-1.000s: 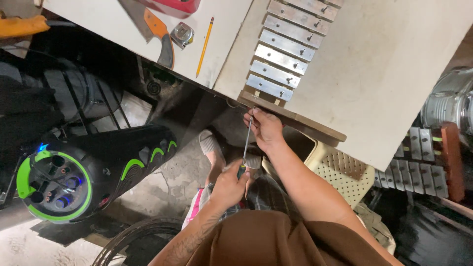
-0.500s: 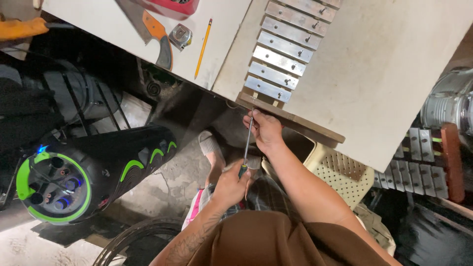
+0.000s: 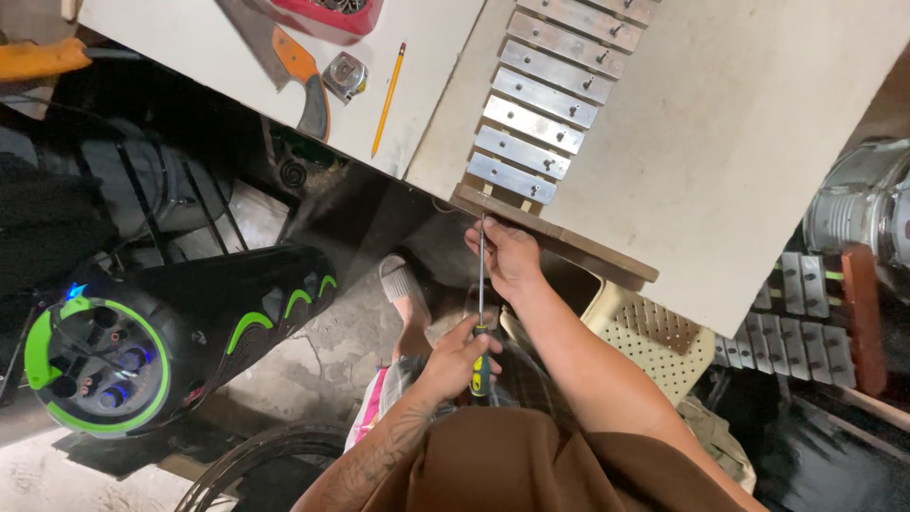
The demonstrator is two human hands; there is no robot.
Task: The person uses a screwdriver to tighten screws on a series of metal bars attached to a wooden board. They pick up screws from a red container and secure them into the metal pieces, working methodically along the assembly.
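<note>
With the metal bars (image 3: 548, 100) already mounted, the left hand (image 3: 462, 358) grips a screwdriver (image 3: 481, 322) against the wooden frame end (image 3: 550, 235), the right hand (image 3: 512, 261) pinching its shaft, screw not visibly seated.

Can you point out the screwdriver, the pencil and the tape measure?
screwdriver (image 3: 481, 370): head view, on its green and black handle.
pencil (image 3: 389, 99): head view, middle of its yellow shaft.
tape measure (image 3: 345, 76): head view, its case.

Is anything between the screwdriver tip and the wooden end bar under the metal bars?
Nothing visible does. The left hand grips the screwdriver handle; its shaft runs clear up to the wooden end bar, where the right hand steadies the tip.
</note>
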